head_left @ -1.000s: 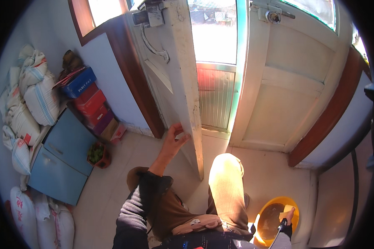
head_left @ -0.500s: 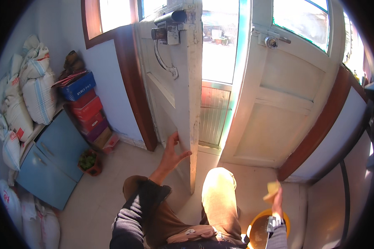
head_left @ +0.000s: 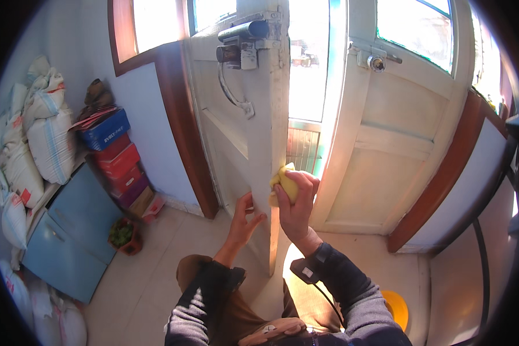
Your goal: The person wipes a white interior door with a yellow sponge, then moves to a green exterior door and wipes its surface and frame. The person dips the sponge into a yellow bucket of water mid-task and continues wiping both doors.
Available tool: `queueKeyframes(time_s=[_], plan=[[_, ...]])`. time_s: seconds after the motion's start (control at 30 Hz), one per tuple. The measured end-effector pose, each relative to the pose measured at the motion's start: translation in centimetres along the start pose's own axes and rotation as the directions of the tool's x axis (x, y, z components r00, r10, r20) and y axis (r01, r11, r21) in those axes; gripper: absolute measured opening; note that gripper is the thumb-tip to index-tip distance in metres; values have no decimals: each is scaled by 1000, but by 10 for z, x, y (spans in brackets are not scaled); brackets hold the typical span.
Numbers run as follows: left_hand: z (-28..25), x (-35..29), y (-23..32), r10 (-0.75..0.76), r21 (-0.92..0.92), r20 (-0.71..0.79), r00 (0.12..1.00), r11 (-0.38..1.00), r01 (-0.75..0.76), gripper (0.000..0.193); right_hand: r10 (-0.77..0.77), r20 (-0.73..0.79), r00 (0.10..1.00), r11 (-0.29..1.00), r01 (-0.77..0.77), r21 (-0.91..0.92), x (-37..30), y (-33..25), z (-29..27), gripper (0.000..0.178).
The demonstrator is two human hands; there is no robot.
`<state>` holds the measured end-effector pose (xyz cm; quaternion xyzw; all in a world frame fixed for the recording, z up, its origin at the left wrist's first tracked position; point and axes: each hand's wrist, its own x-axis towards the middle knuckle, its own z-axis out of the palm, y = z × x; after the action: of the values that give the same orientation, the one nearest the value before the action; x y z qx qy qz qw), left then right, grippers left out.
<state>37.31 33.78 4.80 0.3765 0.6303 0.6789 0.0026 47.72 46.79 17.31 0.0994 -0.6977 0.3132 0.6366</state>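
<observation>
Yellow squeezed sponge point(head_left: 285, 180) sits clamped in the bare right hand point(head_left: 298, 210) at the off-white wooden door's point(head_left: 258, 135) upright edge point(head_left: 279, 115); the left hand's point(head_left: 242, 228) grip stands apart, bright gap point(head_left: 308, 86) beyond.

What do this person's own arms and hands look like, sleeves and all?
The left hand and right hand are gloveless. Both arms wear dark grey fabric sleeves with black cuffs. At the right wrist, a small whitish rectangular patch shows on the black material, and a thin black cable runs down beside the sleeve.
</observation>
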Motion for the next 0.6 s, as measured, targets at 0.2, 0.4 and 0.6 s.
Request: queueKeyframes(time_s=[0.2,0.4,0.6], plan=[[1,-2,-5,10,-13,-29,1000,1000,-11,70,-403,-107,909,902,375,-213,114,-12,22,19],[0,-2,4,-22,-10,-29,999,1000,22,68,-420,-195,886,907,404,-120,166,-17,30,22],[2,-2,3,-3,-15,-40,999,1000,3,68,-412,75,908,893,419,-166,49,-12,9,38]])
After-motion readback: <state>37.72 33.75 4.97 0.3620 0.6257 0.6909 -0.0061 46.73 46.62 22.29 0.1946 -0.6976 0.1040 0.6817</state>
